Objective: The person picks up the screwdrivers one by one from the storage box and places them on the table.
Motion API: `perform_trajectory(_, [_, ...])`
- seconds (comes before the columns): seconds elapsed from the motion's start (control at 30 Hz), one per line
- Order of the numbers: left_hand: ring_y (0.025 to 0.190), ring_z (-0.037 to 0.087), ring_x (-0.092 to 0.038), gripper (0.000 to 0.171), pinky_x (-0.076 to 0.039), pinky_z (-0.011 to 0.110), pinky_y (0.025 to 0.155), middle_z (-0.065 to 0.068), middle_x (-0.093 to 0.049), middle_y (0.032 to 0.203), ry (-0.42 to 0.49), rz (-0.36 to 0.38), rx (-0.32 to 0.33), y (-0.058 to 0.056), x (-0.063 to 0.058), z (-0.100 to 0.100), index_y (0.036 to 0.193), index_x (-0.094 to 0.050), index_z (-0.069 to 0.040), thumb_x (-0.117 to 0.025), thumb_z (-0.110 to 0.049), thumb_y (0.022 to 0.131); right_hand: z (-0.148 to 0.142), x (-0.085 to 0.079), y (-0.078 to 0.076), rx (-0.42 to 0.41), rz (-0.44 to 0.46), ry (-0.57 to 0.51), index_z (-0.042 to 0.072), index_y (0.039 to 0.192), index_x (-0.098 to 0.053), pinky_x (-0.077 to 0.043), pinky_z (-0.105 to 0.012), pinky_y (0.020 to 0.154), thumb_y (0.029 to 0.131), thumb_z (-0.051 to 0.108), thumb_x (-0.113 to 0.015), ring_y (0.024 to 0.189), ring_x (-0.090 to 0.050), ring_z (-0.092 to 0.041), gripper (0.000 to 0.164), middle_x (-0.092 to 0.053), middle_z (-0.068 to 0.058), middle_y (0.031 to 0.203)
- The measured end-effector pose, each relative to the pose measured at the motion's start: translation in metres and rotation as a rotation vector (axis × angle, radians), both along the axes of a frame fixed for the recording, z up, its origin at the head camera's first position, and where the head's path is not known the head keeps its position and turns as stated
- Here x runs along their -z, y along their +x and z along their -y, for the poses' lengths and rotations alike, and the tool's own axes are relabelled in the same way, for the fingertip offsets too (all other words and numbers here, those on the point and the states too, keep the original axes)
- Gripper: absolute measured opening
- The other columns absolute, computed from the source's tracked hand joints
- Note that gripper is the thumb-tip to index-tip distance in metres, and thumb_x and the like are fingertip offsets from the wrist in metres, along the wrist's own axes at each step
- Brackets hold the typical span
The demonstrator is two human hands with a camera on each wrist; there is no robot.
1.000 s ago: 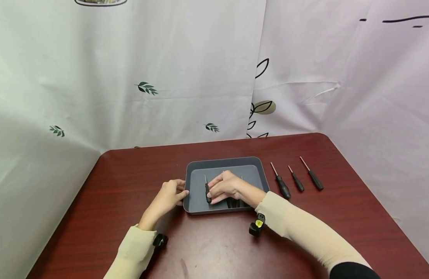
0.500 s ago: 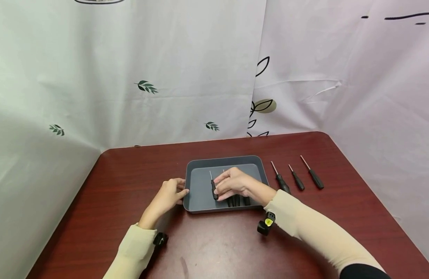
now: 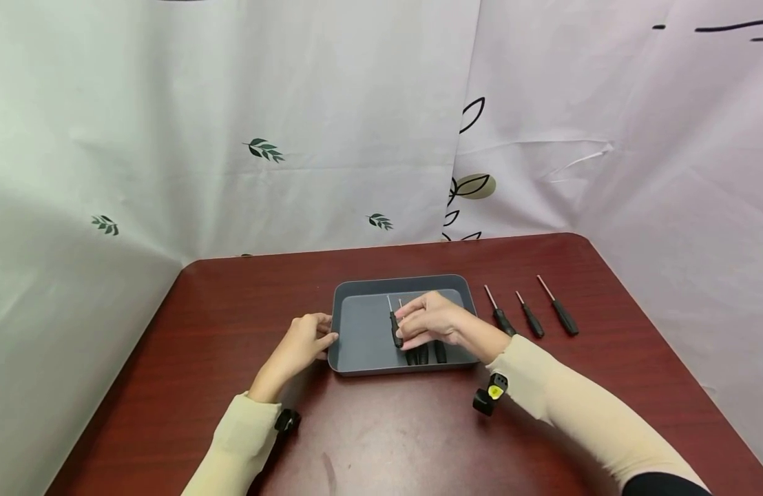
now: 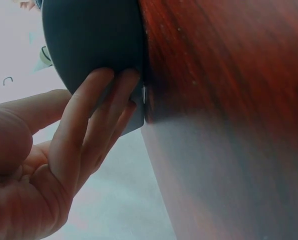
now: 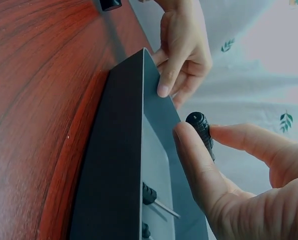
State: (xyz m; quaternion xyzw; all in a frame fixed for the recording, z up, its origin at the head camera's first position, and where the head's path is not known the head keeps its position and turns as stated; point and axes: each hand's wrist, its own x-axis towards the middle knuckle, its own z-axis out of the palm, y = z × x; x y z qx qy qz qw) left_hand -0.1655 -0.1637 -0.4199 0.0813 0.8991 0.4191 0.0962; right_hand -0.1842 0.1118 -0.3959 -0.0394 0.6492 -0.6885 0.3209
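My right hand (image 3: 436, 318) pinches a small black-handled screwdriver (image 3: 394, 328) between thumb and fingers, over the grey tray (image 3: 358, 331). Its metal shaft points toward the far side of the tray; in the right wrist view the butt of the screwdriver handle (image 5: 198, 120) shows between the fingertips. Several more screwdrivers (image 3: 423, 354) lie in the tray near its front wall, partly hidden under the right hand. At the tray's left end, my left hand (image 3: 302, 343) holds the wall, thumb over the rim and fingers (image 4: 91, 100) against the outside.
Right of the tray, a thick-handled screwdriver (image 3: 501, 318), a short screwdriver (image 3: 533, 322) and a longer screwdriver (image 3: 565, 318) lie on the dark red table (image 3: 245, 296). The right forearm passes close in front of the thick-handled one. White curtains (image 3: 332, 124) surround the table's back and sides.
My right hand has moved rightward across the tray with the screwdriver, uncovering handles at the front wall. My left hand keeps its hold on the tray.
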Motion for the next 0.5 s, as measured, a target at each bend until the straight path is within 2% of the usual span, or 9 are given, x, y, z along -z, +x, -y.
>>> perform_trajectory(0.5, [0.094, 0.031, -0.069, 0.037, -0.063, 0.033, 0.061, 0.026, -0.066, 0.109, 0.014, 0.014, -0.002, 0.0, -0.001, -0.001, 0.128, -0.055, 0.017, -0.064, 0.004, 0.095, -0.03, -0.006, 0.001, -0.001, -0.011, -0.005, -0.02, 0.131, -0.048, -0.062, -0.045, 0.078, 0.083, -0.017, -0.061, 0.08, -0.069, -0.021, 0.05, -0.067, -0.016, 0.092])
